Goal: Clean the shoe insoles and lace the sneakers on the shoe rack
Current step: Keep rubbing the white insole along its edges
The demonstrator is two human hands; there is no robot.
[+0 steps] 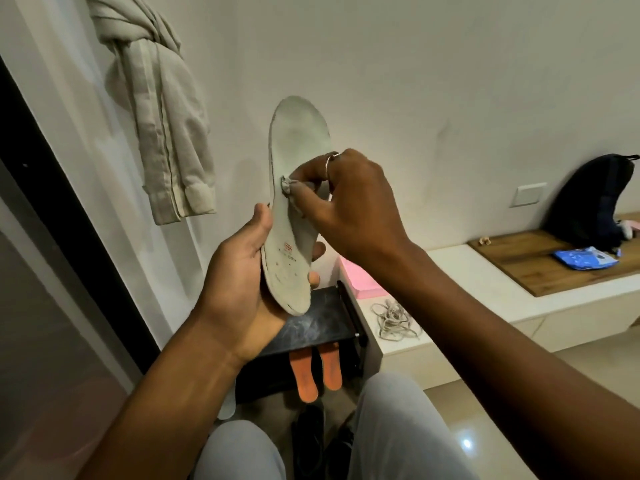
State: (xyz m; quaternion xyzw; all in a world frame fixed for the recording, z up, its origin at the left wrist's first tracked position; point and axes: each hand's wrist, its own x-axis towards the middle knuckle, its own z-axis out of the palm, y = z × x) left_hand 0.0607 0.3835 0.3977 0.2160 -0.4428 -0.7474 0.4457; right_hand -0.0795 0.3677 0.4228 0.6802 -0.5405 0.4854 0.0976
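My left hand (239, 271) grips the heel end of a pale grey insole (294, 140), held upright in front of the wall with its toe end up. My right hand (349, 206) pinches a small grey wad of cloth (288, 186) and presses it against the insole's middle. Below stands a black shoe rack (318, 323), with two orange insoles (317, 370) on its lower shelf. A tangle of grey shoelaces (394, 320) lies on the white ledge to the right of the rack. Dark shoes (311, 441) sit on the floor between my knees.
A knotted beige curtain (166, 109) hangs at the upper left beside a dark door frame. A pink box (356, 275) sits on the white ledge (485, 282). Farther right, a wooden board (540, 268) carries a blue packet (585, 258) and a dark backpack (592, 199). Another pale insole (228, 407) leans by the rack.
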